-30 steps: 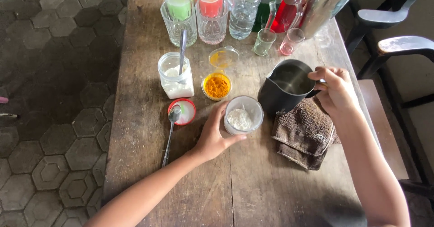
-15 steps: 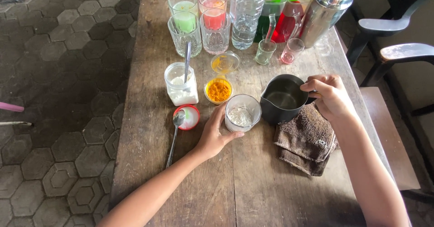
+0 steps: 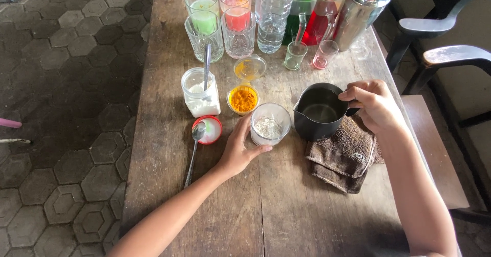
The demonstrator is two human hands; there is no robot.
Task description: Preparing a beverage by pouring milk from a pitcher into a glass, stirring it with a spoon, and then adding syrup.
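Toward the middle of the wooden table (image 3: pixel 286 216), the left hand (image 3: pixel 238 152) is cupping a clear glass (image 3: pixel 269 124) holding white powder, fingers closed around its side. Just right, the right hand (image 3: pixel 376 103) is gripping the handle of a black pitcher (image 3: pixel 318 113) of liquid, beside a brown cloth (image 3: pixel 345 154). Judging by this, pouring is the step in hand; it calls for tipping the spout over the glass. Crowding the glass's left are a red lid (image 3: pixel 212 130), a spoon (image 3: pixel 194 149), a bowl of yellow powder (image 3: pixel 243 99) and a sugar jar (image 3: pixel 200 98). Along the far edge, coloured drinks (image 3: pixel 220 16) and bottles (image 3: pixel 271 11) are standing clear.
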